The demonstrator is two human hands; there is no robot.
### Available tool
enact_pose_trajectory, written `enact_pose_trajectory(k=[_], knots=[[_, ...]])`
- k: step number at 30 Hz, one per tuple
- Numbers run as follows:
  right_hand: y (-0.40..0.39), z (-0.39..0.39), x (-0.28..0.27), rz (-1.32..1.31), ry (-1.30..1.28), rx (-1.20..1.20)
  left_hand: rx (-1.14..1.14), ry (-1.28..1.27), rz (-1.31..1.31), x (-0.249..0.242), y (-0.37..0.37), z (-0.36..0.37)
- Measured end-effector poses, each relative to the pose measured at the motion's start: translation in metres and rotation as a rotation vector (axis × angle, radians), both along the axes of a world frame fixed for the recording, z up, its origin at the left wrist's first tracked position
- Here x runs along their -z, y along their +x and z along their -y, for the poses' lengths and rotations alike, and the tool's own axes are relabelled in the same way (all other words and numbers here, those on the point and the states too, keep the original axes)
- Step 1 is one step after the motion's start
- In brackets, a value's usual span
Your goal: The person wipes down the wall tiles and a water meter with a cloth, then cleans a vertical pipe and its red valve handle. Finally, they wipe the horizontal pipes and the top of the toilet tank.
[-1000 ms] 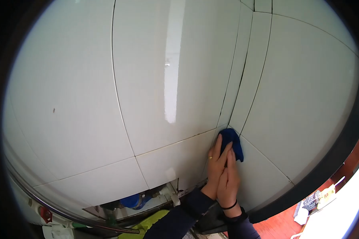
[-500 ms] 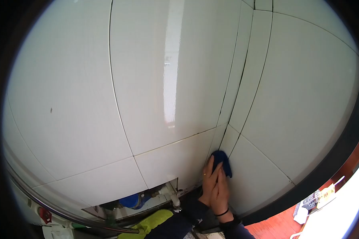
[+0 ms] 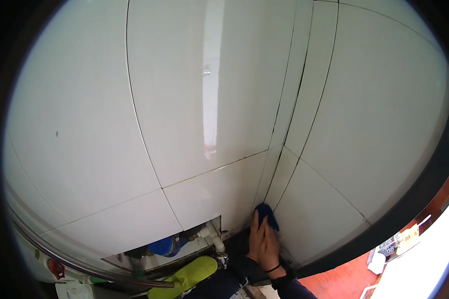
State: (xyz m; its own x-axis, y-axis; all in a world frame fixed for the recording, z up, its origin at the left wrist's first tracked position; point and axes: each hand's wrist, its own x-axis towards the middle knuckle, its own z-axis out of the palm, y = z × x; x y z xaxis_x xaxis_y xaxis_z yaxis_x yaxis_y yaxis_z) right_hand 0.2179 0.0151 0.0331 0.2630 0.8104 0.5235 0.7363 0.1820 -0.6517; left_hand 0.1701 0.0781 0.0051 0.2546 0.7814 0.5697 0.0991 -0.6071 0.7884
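A dark blue cloth lies against the tiled wall, low in the inner corner. My left hand presses on it with the fingers extended upward. Close beside it, my right hand also rests on the cloth, fingers stretched and touching the left hand. A dark band circles the right wrist. The palms and part of the cloth are hidden beneath the fingers.
A cut-out in the wall at lower left shows a blue round fitting and a white pipe. Below are a yellow-green object and a curved metal rail. Red flooring and a yellow item are at lower right.
Both hands and the blue cloth have moved down along the corner. The view has shifted slightly, and more of the yellow-green object shows.
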Motion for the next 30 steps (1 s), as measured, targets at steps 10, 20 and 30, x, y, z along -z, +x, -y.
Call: enact_pose_trajectory(k=[10, 20, 30], knots=[[0.002, 0.009, 0.036, -0.119, -0.157, -0.045, 0.042, -0.142, -0.06, 0.036, -0.007, 0.014], [0.005, 0.036, 0.046, -0.136, -0.22, -0.011, 0.029, -0.3, 0.067, 0.069, 0.002, 0.052], [0.006, 0.129, -0.031, -0.051, -0.048, 0.063, 0.239, -0.295, 0.23, -0.014, 0.013, 0.132]])
